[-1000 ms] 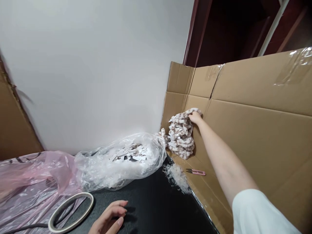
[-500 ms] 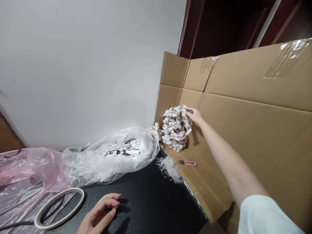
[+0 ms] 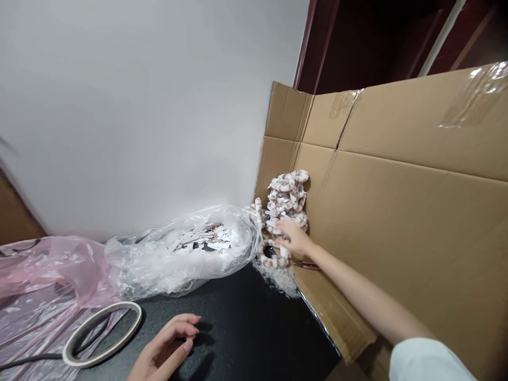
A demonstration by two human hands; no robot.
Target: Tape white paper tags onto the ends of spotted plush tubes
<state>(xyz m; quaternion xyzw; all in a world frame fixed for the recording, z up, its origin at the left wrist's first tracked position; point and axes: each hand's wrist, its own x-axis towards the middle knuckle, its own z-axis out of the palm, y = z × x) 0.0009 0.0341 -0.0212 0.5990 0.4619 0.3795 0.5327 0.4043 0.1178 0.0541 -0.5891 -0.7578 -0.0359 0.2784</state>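
My right hand (image 3: 294, 238) is out at the corner with its fingers closed at the upper right of a fluffy white-and-brown ring (image 3: 273, 261). That ring looks like a plush hair band; a white tag shows beside the fingertips, whose exact grip is partly hidden. Behind the hand rises a pile of similar fluffy rings (image 3: 286, 193) with white tags, leaning on the cardboard. Pink thread snips (image 3: 305, 265) lie under my right wrist, partly covered. My left hand (image 3: 164, 346) hovers low over the black tabletop, fingers loosely bent, thumb apart, holding nothing.
A clear plastic bag (image 3: 159, 270) of white scraps lies along the wall, beside pink plastic sheeting (image 3: 71, 270). A tape roll (image 3: 133, 325) rests at front left. White fluff (image 3: 280, 280) sits at the edge of the cardboard (image 3: 397, 211), which stands up on the right.
My right hand has come down and leftward from the top of the pile, bringing a fluffy ring toward the white fluff. The pile looks looser. My left hand stays nearly still.
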